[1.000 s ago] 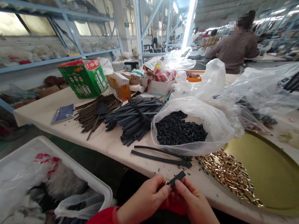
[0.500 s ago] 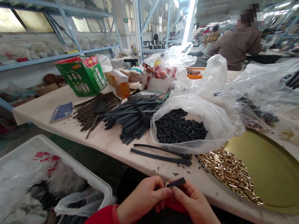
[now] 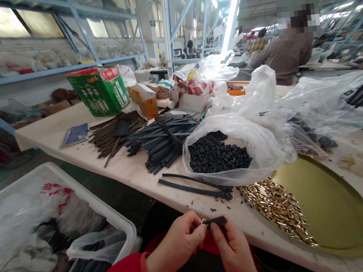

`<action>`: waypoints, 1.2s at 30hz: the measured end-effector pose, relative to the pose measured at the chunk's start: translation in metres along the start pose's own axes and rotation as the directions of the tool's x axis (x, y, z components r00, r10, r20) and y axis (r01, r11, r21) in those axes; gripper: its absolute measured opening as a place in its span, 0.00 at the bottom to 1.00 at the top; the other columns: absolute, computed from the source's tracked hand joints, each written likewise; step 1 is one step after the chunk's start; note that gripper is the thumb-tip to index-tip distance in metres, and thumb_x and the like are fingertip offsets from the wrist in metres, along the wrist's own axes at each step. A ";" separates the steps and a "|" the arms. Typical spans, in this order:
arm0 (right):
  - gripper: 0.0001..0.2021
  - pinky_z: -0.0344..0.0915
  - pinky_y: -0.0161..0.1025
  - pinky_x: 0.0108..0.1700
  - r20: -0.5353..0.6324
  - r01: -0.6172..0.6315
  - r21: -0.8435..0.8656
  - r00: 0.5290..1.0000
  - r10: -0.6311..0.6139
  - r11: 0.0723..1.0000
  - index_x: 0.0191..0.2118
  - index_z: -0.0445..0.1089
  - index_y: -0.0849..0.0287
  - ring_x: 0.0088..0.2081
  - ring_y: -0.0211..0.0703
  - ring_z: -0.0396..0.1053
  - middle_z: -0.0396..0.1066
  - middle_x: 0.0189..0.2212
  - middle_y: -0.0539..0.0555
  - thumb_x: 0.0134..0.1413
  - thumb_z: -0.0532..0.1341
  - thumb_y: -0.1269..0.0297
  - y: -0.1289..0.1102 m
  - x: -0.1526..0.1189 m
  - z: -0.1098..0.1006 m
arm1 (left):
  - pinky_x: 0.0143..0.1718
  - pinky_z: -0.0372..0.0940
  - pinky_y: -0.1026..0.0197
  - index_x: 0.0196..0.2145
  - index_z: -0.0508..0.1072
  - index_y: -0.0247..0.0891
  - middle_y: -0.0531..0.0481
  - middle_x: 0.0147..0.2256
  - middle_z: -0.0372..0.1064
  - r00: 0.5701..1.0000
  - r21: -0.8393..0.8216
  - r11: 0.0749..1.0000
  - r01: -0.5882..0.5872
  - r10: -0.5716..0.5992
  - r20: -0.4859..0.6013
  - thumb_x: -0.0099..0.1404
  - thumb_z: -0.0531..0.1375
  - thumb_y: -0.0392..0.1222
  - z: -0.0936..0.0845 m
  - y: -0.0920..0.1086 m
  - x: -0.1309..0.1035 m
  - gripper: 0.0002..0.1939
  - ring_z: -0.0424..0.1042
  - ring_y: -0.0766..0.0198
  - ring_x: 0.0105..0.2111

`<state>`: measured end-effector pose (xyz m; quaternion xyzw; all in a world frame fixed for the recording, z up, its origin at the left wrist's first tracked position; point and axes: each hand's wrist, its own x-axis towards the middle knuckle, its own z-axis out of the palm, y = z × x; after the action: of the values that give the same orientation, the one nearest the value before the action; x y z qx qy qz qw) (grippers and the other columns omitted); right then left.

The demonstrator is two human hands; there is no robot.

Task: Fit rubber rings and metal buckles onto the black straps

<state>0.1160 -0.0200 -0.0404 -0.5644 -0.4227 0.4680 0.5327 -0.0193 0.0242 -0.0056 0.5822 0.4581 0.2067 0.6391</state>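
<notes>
My left hand [image 3: 183,240] pinches a small gold buckle [image 3: 203,221] at the table's near edge. Beside it, my right hand [image 3: 231,244] grips a dark strap [image 3: 216,220] between thumb and fingers, the strap's end reaching to the buckle. Two dark straps [image 3: 190,188] lie on the table just beyond my hands. Gold metal pieces [image 3: 276,208] are heaped on the left part of a round golden tray [image 3: 337,214]. Small black loops [image 3: 218,153] fill an open clear plastic bag [image 3: 261,144]. Bundles of dark straps [image 3: 158,138] lie left of the bag.
A white bin [image 3: 127,223] holding bags and straps stands at the lower left. Toward the back of the table [image 3: 44,127] are a green carton [image 3: 101,92], a blue booklet [image 3: 74,135] and more plastic bags. A person [image 3: 285,54] sits farther back.
My hands have moved slightly apart and the strap has tilted to lie more level. The buckle now shows at my left fingertips. The person at the back has shifted a little left.
</notes>
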 end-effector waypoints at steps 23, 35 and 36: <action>0.09 0.62 0.36 0.34 0.356 0.282 -0.518 0.929 -0.097 0.807 0.34 0.69 0.56 0.32 0.43 0.67 0.71 0.29 0.50 0.55 0.53 0.62 -0.059 0.093 -0.054 | 0.21 0.55 0.69 0.36 0.65 0.36 0.56 0.21 0.63 0.995 0.138 0.990 -0.018 0.004 0.100 0.63 0.50 0.43 -0.013 0.026 0.027 0.09 0.61 0.69 0.20; 0.07 0.57 0.38 0.34 0.346 0.352 -0.925 0.936 -0.064 0.144 0.29 0.70 0.60 0.34 0.47 0.70 0.70 0.32 0.58 0.50 0.56 0.75 -0.038 0.206 -0.068 | 0.17 0.48 0.70 0.32 0.63 0.36 0.60 0.18 0.56 1.000 0.087 0.996 -0.014 0.013 0.016 0.63 0.49 0.46 -0.019 0.011 0.043 0.10 0.53 0.72 0.16; 0.06 0.57 0.38 0.35 0.349 0.354 -0.926 0.935 -0.059 0.134 0.29 0.70 0.60 0.35 0.48 0.70 0.70 0.32 0.58 0.51 0.56 0.74 -0.037 0.205 -0.068 | 0.17 0.49 0.70 0.32 0.63 0.36 0.60 0.18 0.56 1.000 0.080 0.997 -0.011 0.010 0.015 0.63 0.49 0.46 -0.018 0.010 0.043 0.10 0.53 0.72 0.16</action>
<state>0.2253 0.1693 -0.0196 -0.6506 -0.7548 0.0673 0.0501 -0.0108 0.0708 -0.0094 0.6114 0.4585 0.1873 0.6172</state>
